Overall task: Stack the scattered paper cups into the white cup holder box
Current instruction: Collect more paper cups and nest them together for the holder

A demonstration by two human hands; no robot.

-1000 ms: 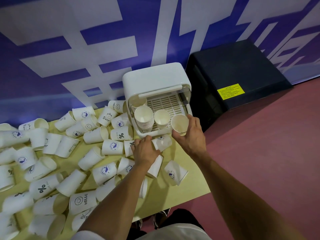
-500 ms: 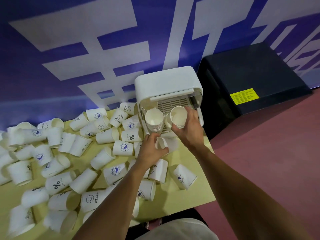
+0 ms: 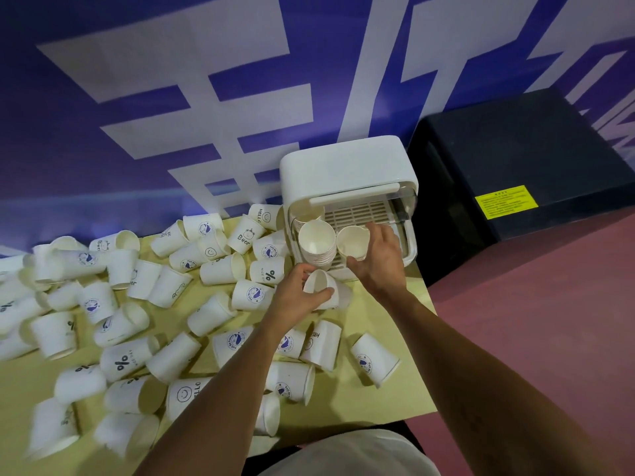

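loose cups (image 3: 222, 268): dozens on their sides on the desk (image 3: 343, 403), all left of and in front of the white box (image 3: 347, 166); most of the job not yet done.
left hand (image 3: 295, 297): just in front of the box's front left corner, fingers wrapped round a tilted cup (image 3: 321, 286).
tilted cup: long axis near level, mouth up and left, base to the right; sits directly below the stack.
stack (image 3: 316, 242): nested cups, mouths up, left side of the box's open tray.
upright cup (image 3: 354, 242): inside the box just right of the stack, mouth up, rims almost touching.
right hand (image 3: 379, 262): at the box's front edge, thumb and fingers curled round the upright cup; can't tell if its base is seated on the tray.
key relation: stack lies straight behind the left hand, so that hand is nearer; its cup needs turning mouth-up before nesting.
black case (image 3: 515, 159): right of the box, on the floor, not involved.
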